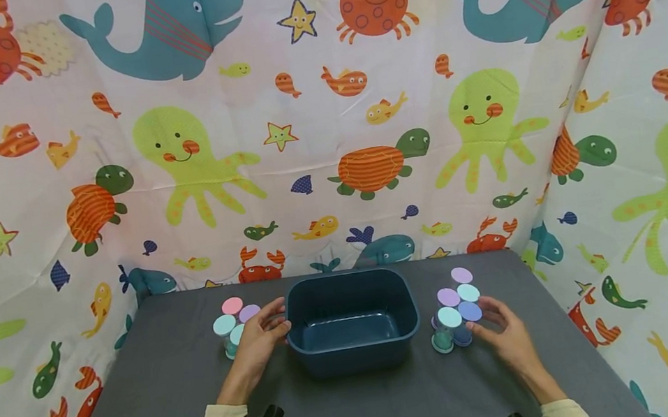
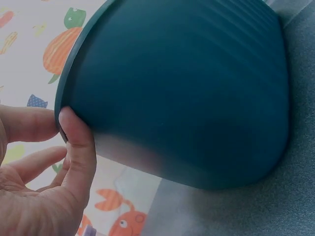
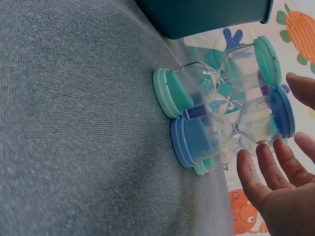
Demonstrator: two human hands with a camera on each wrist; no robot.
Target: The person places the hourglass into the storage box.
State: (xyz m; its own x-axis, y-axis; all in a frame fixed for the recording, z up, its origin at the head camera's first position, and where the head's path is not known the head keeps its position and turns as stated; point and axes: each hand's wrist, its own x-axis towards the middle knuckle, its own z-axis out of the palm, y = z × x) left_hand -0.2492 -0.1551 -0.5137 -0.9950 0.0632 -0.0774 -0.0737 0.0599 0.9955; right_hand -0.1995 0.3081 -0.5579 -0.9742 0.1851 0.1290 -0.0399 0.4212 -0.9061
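Note:
A dark blue plastic bin [image 1: 356, 353] stands in the middle of the table. My left hand [image 1: 259, 341] is at its left side; in the left wrist view the thumb and index finger pinch the bin's rim [image 2: 74, 59]. To the bin's right, several sand timers stand in a close group, among them a blue sand timer [image 3: 189, 140] and a green sand timer [image 3: 172, 93]. My right hand [image 1: 506, 337] is just right of this group, its fingers [image 3: 273, 167] spread and loosely bent beside the blue timer. Whether they touch it is unclear.
Left of the bin, partly behind my left hand, stands another group of sand timers with pink [image 1: 232, 306], lilac and mint caps. A dark grey cloth [image 1: 361, 416] covers the table. A curtain printed with sea animals [image 1: 322, 118] hangs behind and at the sides.

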